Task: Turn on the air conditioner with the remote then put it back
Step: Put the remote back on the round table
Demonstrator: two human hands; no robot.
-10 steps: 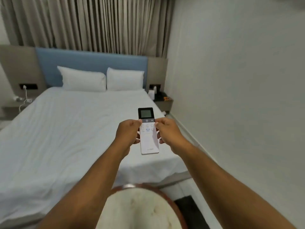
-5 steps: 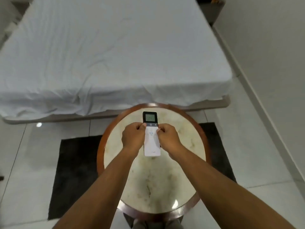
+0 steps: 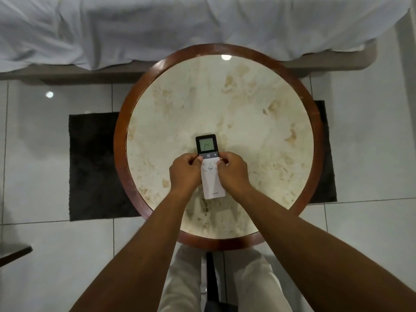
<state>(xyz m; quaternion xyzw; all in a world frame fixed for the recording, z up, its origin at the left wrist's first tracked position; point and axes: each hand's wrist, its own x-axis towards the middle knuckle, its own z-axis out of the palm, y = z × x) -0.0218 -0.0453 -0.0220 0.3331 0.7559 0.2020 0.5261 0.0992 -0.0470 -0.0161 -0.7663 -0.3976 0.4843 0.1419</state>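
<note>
Both hands, left hand and right hand, pinch remote by edges, screen up showing 24, low over round desk, likely for flat, gentle put-back.

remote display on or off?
On. The remote screen shows "24", held by the left hand and right hand.

A round table with a pale marbled top and dark wooden rim stands on glossy white floor tiles. A dark rug lies beneath it. Beyond, a bed draped in a rumpled white sheet. Ceiling lights glint off tile and tabletop.
</note>
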